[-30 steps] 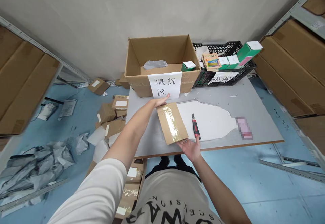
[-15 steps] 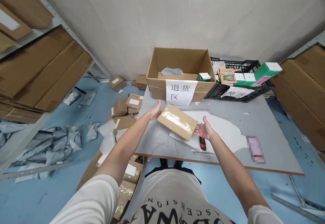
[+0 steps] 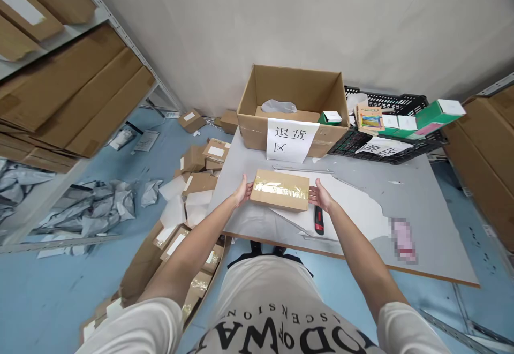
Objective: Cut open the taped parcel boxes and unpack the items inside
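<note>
A small taped cardboard box (image 3: pixel 280 189) is held between my two hands above the near part of the table. At its left end is my left hand (image 3: pixel 243 191), thumb up and fingertips against the box's side. The right end rests against the fingers of my right hand (image 3: pixel 320 195), whose thumb also points up. Shiny clear tape runs across the box's top. Just below my right hand, a red and black box cutter (image 3: pixel 318 220) lies on a white sheet (image 3: pixel 357 206). The fingertips are partly hidden by the box.
Behind stands a large open carton (image 3: pixel 251 135) with a paper sign (image 3: pixel 292 140). A black crate (image 3: pixel 349 147) beside it holds green-and-white boxes. Parcels (image 3: pixel 201 182) pile on the floor left of the grey table (image 3: pixel 425 198). Shelving (image 3: pixel 76 32) rises at far left.
The small cardboard box has turned from a slant to nearly level, its right end rising. Both hands have moved with it and still hold its ends. The camera view has shifted slightly.
</note>
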The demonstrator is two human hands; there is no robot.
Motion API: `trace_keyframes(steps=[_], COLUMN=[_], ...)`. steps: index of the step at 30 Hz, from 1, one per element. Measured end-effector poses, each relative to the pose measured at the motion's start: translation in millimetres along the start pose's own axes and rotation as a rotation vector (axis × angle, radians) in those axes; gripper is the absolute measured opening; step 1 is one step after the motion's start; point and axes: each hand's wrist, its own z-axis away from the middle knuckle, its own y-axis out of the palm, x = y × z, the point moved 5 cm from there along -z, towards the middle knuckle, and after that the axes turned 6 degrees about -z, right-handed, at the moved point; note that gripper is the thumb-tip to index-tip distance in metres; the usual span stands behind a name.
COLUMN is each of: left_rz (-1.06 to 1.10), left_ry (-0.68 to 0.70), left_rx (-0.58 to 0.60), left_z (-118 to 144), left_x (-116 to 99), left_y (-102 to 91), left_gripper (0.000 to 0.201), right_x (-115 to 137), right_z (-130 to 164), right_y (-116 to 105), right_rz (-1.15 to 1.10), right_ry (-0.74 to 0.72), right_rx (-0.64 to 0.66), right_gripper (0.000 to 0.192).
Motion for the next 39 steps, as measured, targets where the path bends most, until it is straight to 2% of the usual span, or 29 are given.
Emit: trace_keyframes(steps=[4, 7, 9, 13, 18, 22, 31, 36, 39], left_rz=[0.026, 0.06, 0.068, 0.059, -0.003, -0.148, -0.309, -0.319, -0.262], left_ry=[0.165, 0.291, 0.366, 0.461, 0.462, 0.395, -0.041, -0.21, -0.191], left_rx=[0.003, -0.008, -0.034, -0.058, -0.097, -0.096, 0.035, 0.082, 0.044], left_z=[3.1, 8.3, 9.9, 7.2, 5.4, 13.6, 20.9, 8.5, -4.1], left_x=[22.6, 37.6, 42.2, 41.3, 37.3, 26.3, -15.8, -14.6, -9.4], left_y=[-2.0, 1.9, 6.6, 18.0, 17.0, 8.1, 7.8, 7.8, 2.4], left_gripper=[0.086, 0.088, 0.091, 0.094, 0.092, 0.081, 0.084, 0.095, 0.097], right_x=[-45.2, -79.5, -92.4, -94.0, -77.5, -58.8, -4.4, 4.9, 7.8], right_z=[11.5, 21.0, 25.7, 31.2, 37.8, 47.5, 59.6, 48.5, 36.9], right_y=[-8.9, 3.7, 17.6, 36.5, 39.4, 36.8, 27.0, 22.9, 18.8], right_rz=[-0.064, -0.076, -0.116, -0.128, -0.09, -0.083, 0.109, 0.189, 0.17], right_ry=[-0.277, -0.371, -0.406, -0.432, -0.363, -0.266, 0.077, 0.221, 0.226], right_rx=[-0.076, -0.022, 0.021, -0.023, -0.031, 0.039, 0.1, 0.113, 0.07], right_gripper=[0.068, 0.077, 0.08, 0.077, 0.073, 0.075, 0.093, 0.105, 0.107])
